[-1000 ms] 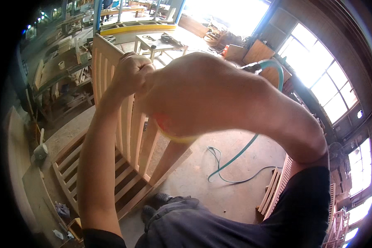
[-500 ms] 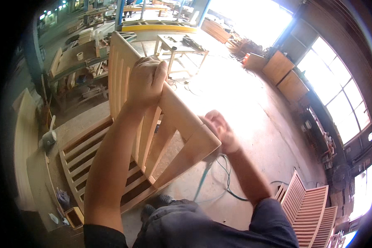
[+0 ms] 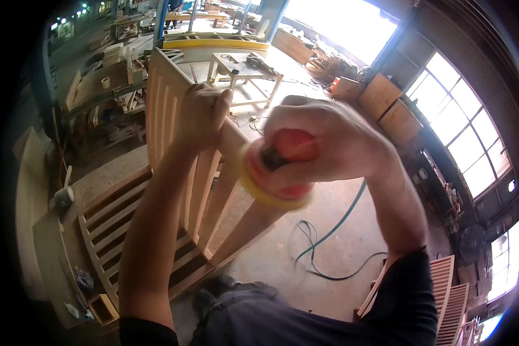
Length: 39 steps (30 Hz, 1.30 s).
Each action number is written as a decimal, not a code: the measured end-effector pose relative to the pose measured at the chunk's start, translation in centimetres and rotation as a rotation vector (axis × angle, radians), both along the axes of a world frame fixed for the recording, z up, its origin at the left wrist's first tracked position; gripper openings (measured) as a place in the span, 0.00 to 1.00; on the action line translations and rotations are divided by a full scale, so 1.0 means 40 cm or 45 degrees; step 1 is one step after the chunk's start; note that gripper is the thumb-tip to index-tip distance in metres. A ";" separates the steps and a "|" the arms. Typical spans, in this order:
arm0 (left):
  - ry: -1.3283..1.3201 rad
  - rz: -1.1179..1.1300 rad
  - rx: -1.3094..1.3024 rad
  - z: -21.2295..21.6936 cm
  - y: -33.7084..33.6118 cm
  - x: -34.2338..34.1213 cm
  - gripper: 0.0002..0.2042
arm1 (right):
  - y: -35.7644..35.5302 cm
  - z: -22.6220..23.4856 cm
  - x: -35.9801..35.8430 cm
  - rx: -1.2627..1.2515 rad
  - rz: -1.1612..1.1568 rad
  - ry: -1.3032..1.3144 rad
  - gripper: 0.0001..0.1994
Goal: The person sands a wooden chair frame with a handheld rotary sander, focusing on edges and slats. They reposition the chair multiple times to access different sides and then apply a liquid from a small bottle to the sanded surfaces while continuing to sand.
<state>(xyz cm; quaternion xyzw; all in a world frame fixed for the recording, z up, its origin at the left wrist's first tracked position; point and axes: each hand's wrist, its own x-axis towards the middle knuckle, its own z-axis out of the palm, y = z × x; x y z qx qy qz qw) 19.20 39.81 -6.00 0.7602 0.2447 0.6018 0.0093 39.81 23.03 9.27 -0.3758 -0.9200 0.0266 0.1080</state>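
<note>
A pale wooden bench with a slatted back (image 3: 166, 98) and a slatted seat (image 3: 134, 199) stands before me, turned at an angle. My left hand (image 3: 202, 115) is closed over the top edge of the frame. In my right hand (image 3: 352, 135) is a red hand sander (image 3: 297, 144) with a yellow pad, blurred by motion. The sander is at the near end of the bench's flat wooden rail (image 3: 234, 139) and covers part of it; whether the pad touches the wood, I cannot tell. A green hose (image 3: 352, 207) hangs below my right hand and loops on the floor.
A small work table (image 3: 245, 64) with tools on it stands beyond the bench. Wooden panels (image 3: 380, 95) lean by the windows at right. More slatted benches (image 3: 444, 282) are at lower right. A mallet-like tool (image 3: 63, 196) lies at left. Far back, a person (image 3: 174, 11) is partly visible.
My right hand has come up and toward me from beside the frame's near corner, bringing the sander into view over the rail. My left hand keeps its hold on the top edge.
</note>
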 end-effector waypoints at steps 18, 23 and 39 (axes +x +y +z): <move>0.307 -0.119 -0.272 0.025 0.019 -0.048 0.19 | -0.047 -0.059 -0.257 0.351 0.367 -1.005 0.10; 0.186 -0.106 -0.126 0.031 0.005 -0.046 0.16 | -0.028 0.058 -0.182 0.168 0.209 -0.608 0.23; -0.003 -0.087 -0.140 0.009 -0.057 0.004 0.18 | 0.055 -0.568 0.140 -0.973 0.229 1.829 0.28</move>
